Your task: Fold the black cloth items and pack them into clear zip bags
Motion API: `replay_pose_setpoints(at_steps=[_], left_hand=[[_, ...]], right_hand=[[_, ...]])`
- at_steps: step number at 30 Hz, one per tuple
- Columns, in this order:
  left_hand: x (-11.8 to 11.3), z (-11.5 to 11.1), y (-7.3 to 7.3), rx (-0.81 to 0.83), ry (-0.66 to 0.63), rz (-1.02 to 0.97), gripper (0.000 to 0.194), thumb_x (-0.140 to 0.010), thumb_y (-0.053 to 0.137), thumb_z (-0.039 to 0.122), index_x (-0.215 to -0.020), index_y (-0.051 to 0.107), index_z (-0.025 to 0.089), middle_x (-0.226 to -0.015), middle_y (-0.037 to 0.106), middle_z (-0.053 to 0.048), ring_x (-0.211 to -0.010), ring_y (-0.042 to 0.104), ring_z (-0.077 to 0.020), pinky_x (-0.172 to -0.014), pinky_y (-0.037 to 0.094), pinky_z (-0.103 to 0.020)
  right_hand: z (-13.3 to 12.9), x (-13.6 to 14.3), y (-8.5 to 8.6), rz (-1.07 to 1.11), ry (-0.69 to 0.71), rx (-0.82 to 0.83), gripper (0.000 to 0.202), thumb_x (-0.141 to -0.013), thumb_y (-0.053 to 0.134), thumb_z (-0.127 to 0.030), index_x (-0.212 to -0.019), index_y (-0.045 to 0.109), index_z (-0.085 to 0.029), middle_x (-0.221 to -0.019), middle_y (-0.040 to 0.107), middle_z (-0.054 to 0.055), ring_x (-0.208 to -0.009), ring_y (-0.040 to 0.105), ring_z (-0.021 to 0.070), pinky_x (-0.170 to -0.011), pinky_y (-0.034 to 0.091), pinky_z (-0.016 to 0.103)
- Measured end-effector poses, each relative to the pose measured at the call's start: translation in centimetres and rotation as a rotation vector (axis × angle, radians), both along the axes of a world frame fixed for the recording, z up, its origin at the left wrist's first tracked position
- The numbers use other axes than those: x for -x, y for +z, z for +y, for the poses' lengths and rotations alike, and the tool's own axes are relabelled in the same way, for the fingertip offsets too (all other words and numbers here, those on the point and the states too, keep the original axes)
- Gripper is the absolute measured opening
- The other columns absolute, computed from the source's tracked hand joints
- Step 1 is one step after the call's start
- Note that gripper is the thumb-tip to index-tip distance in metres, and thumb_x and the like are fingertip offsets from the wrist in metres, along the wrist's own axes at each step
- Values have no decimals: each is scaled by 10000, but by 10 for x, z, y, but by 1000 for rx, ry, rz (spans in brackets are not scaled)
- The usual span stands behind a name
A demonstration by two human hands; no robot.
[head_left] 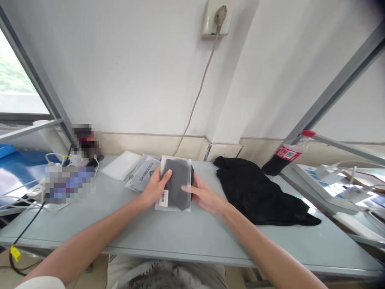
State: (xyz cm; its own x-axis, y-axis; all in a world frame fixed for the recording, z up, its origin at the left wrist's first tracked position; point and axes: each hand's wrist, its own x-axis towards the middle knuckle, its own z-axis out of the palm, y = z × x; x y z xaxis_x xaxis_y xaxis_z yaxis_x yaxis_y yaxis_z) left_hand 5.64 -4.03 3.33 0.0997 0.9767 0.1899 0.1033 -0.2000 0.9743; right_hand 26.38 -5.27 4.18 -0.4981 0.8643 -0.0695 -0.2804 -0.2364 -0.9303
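Note:
Between my two hands is a flat, clear plastic package (178,185) with folded dark grey material inside and a small white barcode label at its lower left. My left hand (157,185) grips its left edge, thumb on the front. On the right edge, my right hand (205,193) holds it, thumb across the front and the other fingers behind, hidden. Something black shows behind the package's right edge. Just left of my left hand lies a ROCKBROS plastic bag (138,176), overlapping paler clear bags (122,165).
A black cloth (255,192) lies on the grey table (168,237) to the right. Behind it a cola bottle (287,154) leans. Cables and a white charger (36,190) are at the left. A cord (200,90) hangs from the wall socket (215,20).

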Motion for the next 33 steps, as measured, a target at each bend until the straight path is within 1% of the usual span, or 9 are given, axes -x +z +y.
replay_pose_setpoints(at_steps=[4, 7, 10, 14, 17, 20, 23, 27, 33], left_hand=[[2, -1, -1, -15, -67, 47, 484, -992, 540, 639, -1264, 584, 241, -1241, 692, -84, -1187, 641, -272, -1024, 506, -384], [2, -6, -1, 67, -187, 38, 539, -995, 535, 654, -1383, 527, 280, -1367, 655, -88, -1297, 607, -268, -1065, 492, -373], [1, -8, -1, 79, -158, 19, 635, -972, 591, 651, -1483, 447, 301, -1418, 640, -84, -1337, 592, -269, -1100, 471, -368], [4, 1, 5, 193, -25, -128, 641, -960, 597, 656, -1482, 444, 316, -1247, 731, -63, -1115, 707, -263, -910, 561, -360], [10, 8, 12, 332, -153, -218, 525, -904, 701, 621, -1269, 600, 256, -1057, 758, -53, -858, 737, -222, -707, 568, -309], [18, 10, 16, 349, -257, -151, 495, -839, 786, 618, -1104, 638, 227, -912, 736, -27, -701, 703, -173, -600, 525, -264], [22, 9, 16, 276, -243, -30, 517, -778, 865, 565, -1088, 633, 223, -973, 748, -47, -824, 735, -211, -686, 559, -294], [19, 6, 17, 163, -189, -17, 574, -735, 914, 487, -1169, 638, 233, -1137, 755, -96, -1050, 739, -293, -876, 589, -399], [19, -3, 24, 265, -465, 62, 573, -776, 875, 485, -1291, 686, 317, -1246, 755, -72, -1215, 694, -331, -987, 573, -435]], right_hand=[[-1, -2, -3, 10, 127, 84, 780, -772, 881, -245, -1439, 491, -350, -1391, 679, 43, -1106, 733, 240, -844, 632, 366], [0, -6, -8, -16, 163, 134, 632, -714, 918, -247, -1269, 616, -248, -1189, 769, 60, -989, 767, 232, -839, 625, 346], [0, -5, -9, -28, 146, 142, 503, -716, 911, -251, -1160, 677, -211, -1101, 796, 67, -947, 775, 236, -860, 617, 360], [0, 1, -6, 63, -50, 88, 464, -739, 892, -246, -1163, 705, -237, -1167, 786, 42, -1009, 753, 214, -915, 597, 351], [3, 4, -7, 87, -127, 69, 455, -706, 911, -267, -1117, 721, -225, -1122, 794, 51, -1006, 747, 232, -917, 591, 374], [5, 4, -8, 82, -196, 51, 480, -683, 930, -295, -1112, 725, -228, -1071, 801, 53, -968, 752, 244, -897, 592, 389], [6, 0, -6, 80, -238, 46, 450, -689, 937, -304, -1085, 733, -239, -1046, 803, 37, -917, 755, 219, -854, 600, 358], [4, -5, -2, 67, -85, 81, 411, -724, 920, -296, -1093, 755, -224, -1115, 795, 53, -973, 756, 222, -907, 597, 367], [2, -4, -3, 54, -122, 62, 341, -749, 900, -327, -1047, 782, -212, -1067, 810, 70, -938, 771, 254, -889, 612, 389]])
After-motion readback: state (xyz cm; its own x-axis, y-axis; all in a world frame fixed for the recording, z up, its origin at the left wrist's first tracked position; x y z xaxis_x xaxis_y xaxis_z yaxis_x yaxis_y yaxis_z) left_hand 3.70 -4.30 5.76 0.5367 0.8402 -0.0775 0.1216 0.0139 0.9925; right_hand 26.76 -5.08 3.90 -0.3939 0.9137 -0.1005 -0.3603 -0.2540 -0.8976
